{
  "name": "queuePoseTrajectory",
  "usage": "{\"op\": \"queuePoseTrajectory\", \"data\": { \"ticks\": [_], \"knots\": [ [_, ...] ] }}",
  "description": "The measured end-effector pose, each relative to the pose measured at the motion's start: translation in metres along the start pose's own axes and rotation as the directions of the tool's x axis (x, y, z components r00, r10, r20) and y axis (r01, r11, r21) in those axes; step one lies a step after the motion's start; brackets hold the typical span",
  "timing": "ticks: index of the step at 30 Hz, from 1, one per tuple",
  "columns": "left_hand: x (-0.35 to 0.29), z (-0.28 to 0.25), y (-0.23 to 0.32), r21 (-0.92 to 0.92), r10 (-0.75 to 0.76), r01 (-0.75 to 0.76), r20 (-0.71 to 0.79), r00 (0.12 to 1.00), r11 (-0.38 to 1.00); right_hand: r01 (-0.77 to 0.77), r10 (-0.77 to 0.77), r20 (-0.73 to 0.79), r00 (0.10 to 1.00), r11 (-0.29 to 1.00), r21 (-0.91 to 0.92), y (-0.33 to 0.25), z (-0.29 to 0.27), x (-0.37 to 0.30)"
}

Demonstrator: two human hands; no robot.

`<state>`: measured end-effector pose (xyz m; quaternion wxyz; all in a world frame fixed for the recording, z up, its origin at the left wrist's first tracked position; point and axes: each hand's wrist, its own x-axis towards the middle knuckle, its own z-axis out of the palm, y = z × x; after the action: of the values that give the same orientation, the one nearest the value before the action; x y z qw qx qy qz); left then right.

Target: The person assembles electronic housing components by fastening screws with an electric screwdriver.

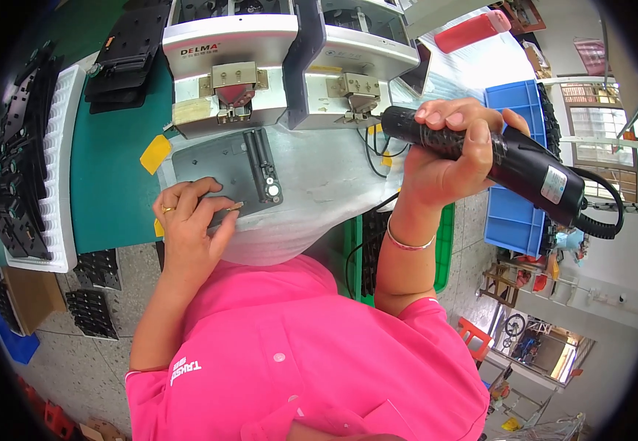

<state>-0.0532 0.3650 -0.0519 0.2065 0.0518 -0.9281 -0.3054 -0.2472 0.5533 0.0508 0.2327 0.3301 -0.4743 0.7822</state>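
My right hand (pixel 458 147) is wrapped round a black electric screwdriver (pixel 517 165), raised to the right of the work surface and tilted. A coiled cord leaves its lower right end. My left hand (pixel 190 217) rests at the near left edge of a dark grey flat plate (pixel 212 165). Its thumb and forefinger pinch a small shiny metal piece (pixel 236 206), too small to name surely. Along the plate's right side runs a black double-tube part (pixel 260 165) with a round silver piece at its near end. The plate lies on a white foam sheet (pixel 315 165).
Two screw-feeding machines (pixel 234 92) (pixel 348 95) stand just beyond the plate. More dark plates (pixel 124 62) lie at far left, beside a white tray (pixel 62 162) with black parts. Blue crates (pixel 510 220) and a green crate (pixel 445 250) stand right. A red bottle (pixel 473 31) lies behind.
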Motion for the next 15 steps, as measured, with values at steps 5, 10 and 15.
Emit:
{"op": "queuePoseTrajectory", "data": {
  "ticks": [5,10,15],
  "knots": [
    [0.0,0.0,0.0,0.006,-0.009,0.009,-0.005,1.0,1.0,0.01,-0.006,0.049,0.999,0.996,-0.09,0.011,0.001,0.0],
    [0.0,0.001,0.0,0.008,-0.02,0.02,-0.005,1.0,1.0,-0.044,0.044,0.1,0.994,0.999,0.0,0.013,-0.001,0.001],
    [-0.001,0.001,0.0,0.012,-0.021,0.021,-0.013,1.0,1.0,-0.019,0.029,0.144,0.989,0.997,-0.076,0.011,-0.001,0.0]
  ]
}}
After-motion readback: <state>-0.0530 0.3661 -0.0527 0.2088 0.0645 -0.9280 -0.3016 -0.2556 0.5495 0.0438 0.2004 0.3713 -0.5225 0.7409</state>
